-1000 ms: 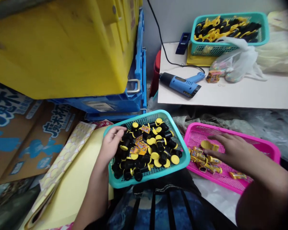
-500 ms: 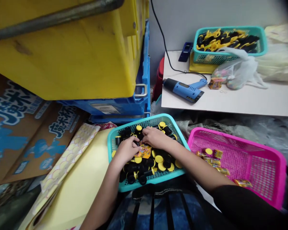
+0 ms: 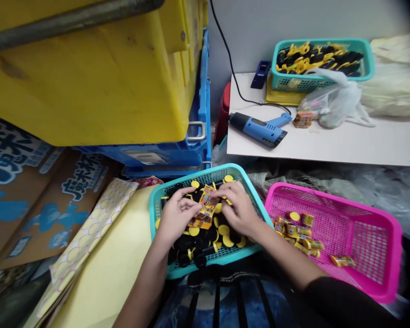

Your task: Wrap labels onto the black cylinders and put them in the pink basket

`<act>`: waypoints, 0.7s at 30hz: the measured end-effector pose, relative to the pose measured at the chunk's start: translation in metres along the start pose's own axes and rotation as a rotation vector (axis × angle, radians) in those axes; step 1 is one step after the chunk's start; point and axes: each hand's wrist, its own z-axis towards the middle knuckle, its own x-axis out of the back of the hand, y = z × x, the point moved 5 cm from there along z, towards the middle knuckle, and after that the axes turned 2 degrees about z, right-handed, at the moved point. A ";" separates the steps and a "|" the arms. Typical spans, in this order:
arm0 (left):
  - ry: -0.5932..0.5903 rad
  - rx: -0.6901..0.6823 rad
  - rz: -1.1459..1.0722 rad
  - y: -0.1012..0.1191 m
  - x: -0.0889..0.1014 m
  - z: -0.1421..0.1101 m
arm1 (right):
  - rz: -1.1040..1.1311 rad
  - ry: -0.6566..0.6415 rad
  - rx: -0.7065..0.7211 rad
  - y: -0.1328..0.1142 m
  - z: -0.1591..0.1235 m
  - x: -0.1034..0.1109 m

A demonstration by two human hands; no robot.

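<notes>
A teal basket in front of me holds many small black bottles with yellow round caps. Over its middle, a flat printed orange label is raised between my hands. My right hand pinches its upper right edge. From the other side, my left hand has thumb and fingertips closed at the label's left edge. More orange labels lie in a small pile on the bottles just beneath.
At right, a pink basket contains several label-wrapped bottles. On the white table lie a blue heat gun, a plastic bag and another teal basket. Stacked yellow and blue crates stand at left.
My hands have moved apart from close together among the bottles. A label now stands raised between them above the pile. The view has shifted slightly.
</notes>
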 end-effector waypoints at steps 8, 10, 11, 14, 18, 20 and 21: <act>-0.064 -0.120 -0.048 0.019 -0.013 0.004 | 0.805 -0.107 -0.551 0.025 0.020 -0.020; -0.005 -0.148 -0.158 0.013 -0.018 0.008 | 1.065 0.038 -0.737 0.030 0.012 -0.033; 0.022 -0.152 -0.188 0.011 -0.019 0.010 | 1.138 0.074 -0.789 0.031 0.008 -0.038; 0.085 -0.157 -0.135 0.011 -0.012 0.014 | 1.107 0.061 -0.786 0.032 0.007 -0.039; -0.068 -0.084 0.055 0.020 -0.003 0.015 | 0.909 -0.190 -0.609 0.027 0.023 -0.030; -0.107 -0.078 0.038 0.022 -0.003 0.016 | 0.868 -0.208 -0.602 0.025 0.031 -0.029; -0.092 -0.094 0.000 0.022 -0.003 0.016 | 0.867 -0.168 -0.617 0.025 0.034 -0.029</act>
